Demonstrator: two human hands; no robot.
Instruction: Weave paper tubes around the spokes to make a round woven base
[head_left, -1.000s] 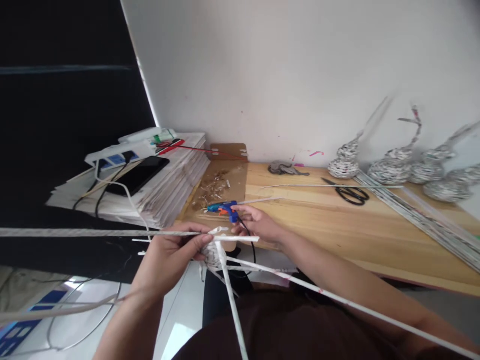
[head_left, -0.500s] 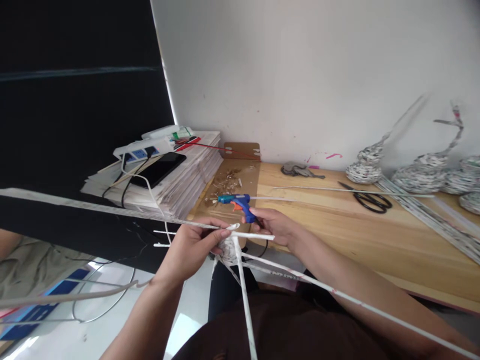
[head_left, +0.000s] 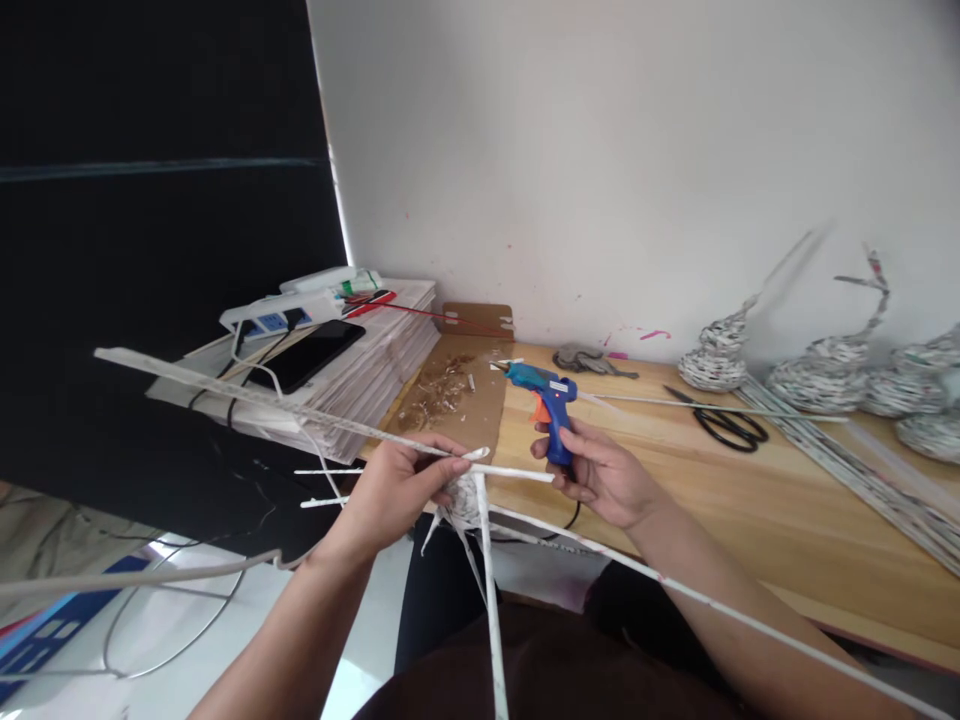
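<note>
My left hand [head_left: 409, 485] pinches rolled paper strips at the top of a small woven paper piece [head_left: 466, 503]. A long paper strip [head_left: 247, 398] runs from these fingers up to the left. Other white strips stick out of the weave: a short one points right, one long strip [head_left: 491, 600] comes down toward me, and another slants to the lower right. In my right hand [head_left: 592, 465] is a blue glue gun [head_left: 553, 405] with an orange trigger, held by its handle. Its nozzle points left, above the board and apart from the weave.
A stack of paper [head_left: 375, 350] at left carries a power strip [head_left: 281, 315] and a phone [head_left: 311, 355]. Scraps lie on a brown board [head_left: 457, 390]. Scissors [head_left: 720, 420], woven paper gourds [head_left: 712, 355] and loose paper strips [head_left: 847, 470] lie on the right of the wooden table.
My right hand has moved the glue gun to the right and tilted it, away from the weave. My left hand keeps its pinch, and the long strip's far end has shifted right.
</note>
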